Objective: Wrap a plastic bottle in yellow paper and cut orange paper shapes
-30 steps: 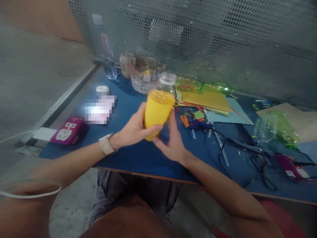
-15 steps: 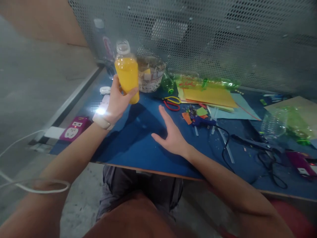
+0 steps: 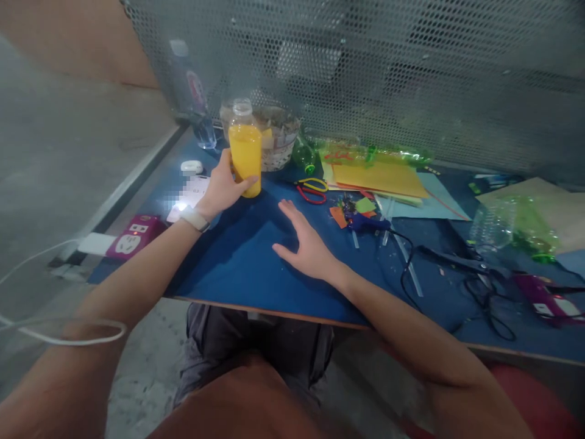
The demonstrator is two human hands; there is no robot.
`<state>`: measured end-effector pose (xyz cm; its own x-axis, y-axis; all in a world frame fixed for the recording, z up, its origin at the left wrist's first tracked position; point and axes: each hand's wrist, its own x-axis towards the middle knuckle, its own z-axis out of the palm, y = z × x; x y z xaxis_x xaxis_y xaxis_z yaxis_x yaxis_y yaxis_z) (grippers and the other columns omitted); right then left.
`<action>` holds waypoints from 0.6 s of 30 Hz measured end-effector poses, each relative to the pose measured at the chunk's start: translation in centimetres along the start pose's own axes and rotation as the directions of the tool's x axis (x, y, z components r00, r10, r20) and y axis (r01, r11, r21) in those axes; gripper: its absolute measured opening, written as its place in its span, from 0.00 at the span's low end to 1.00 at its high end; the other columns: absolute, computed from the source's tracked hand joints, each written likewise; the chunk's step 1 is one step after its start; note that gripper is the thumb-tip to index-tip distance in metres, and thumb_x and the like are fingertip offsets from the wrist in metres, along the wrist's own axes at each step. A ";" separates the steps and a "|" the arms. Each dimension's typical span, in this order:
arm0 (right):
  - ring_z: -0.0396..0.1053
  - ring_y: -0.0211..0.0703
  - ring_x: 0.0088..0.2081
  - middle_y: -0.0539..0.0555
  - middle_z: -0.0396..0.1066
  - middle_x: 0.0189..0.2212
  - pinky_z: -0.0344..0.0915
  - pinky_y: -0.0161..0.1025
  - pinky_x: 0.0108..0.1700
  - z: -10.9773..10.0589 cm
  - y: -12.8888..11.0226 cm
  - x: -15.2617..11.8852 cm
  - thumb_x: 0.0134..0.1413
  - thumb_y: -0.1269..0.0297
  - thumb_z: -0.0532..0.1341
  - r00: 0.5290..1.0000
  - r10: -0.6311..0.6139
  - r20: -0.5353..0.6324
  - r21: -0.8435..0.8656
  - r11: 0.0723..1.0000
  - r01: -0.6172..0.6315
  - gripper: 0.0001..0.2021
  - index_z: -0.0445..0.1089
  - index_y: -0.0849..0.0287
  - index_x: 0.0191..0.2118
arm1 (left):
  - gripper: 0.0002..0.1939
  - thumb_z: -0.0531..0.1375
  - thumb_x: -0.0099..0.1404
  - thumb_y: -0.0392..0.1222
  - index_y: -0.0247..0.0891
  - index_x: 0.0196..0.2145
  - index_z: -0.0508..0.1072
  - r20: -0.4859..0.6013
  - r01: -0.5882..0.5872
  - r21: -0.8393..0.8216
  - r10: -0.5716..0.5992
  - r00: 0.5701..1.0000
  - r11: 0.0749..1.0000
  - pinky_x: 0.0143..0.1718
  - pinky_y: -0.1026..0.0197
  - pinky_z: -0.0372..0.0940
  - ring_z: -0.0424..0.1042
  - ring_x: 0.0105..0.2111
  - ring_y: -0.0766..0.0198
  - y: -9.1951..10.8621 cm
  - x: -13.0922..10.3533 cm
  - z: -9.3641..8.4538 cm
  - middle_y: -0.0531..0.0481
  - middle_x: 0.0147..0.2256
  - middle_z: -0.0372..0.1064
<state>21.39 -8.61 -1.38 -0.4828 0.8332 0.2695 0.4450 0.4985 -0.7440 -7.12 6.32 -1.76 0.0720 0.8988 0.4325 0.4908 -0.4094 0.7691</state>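
My left hand (image 3: 226,186) is wrapped round the lower part of a clear bottle (image 3: 247,152) of yellow-orange liquid, which stands upright with no cap visible on its neck. Just behind the bottle is a woven basket (image 3: 280,146) with papers in it. My right hand (image 3: 306,247) hovers over the blue table (image 3: 242,274), its thumb and fingers apart and nothing between them. Scissors (image 3: 312,190) with yellow and red handles lie beyond its fingertips.
A labelled water bottle (image 3: 198,103), a white case (image 3: 192,167) and a purple power socket (image 3: 136,236) are at the left. Coloured papers (image 3: 379,183), a blue glue gun (image 3: 368,223), black-handled scissors (image 3: 461,261), cables and green plastic bottle pieces (image 3: 532,228) lie to the right. Perforated metal panel (image 3: 365,79) behind.
The yellow bottle in my left hand has moved down and a little to the right, and is more upright. My right hand stays open, shifted slightly left with the whole view.
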 end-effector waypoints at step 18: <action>0.43 0.64 0.89 0.59 0.56 0.86 0.57 0.75 0.84 -0.3 -0.6 0.3 0.74 0.58 0.69 0.998 0.046 0.035 -0.065 0.997 -0.043 0.23 0.76 0.48 0.70 | 0.34 0.77 0.65 0.45 0.40 0.63 0.69 0.013 0.090 0.285 -0.098 0.995 0.954 0.64 0.35 0.79 0.84 0.60 0.36 -0.5 0.9 -0.4 0.34 0.59 0.82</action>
<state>21.23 -8.55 -0.66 -0.4883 0.8461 0.2137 0.5132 0.4765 -0.7138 -7.65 7.23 -1.55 0.0347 0.9364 0.3493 0.7224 -0.2650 0.6387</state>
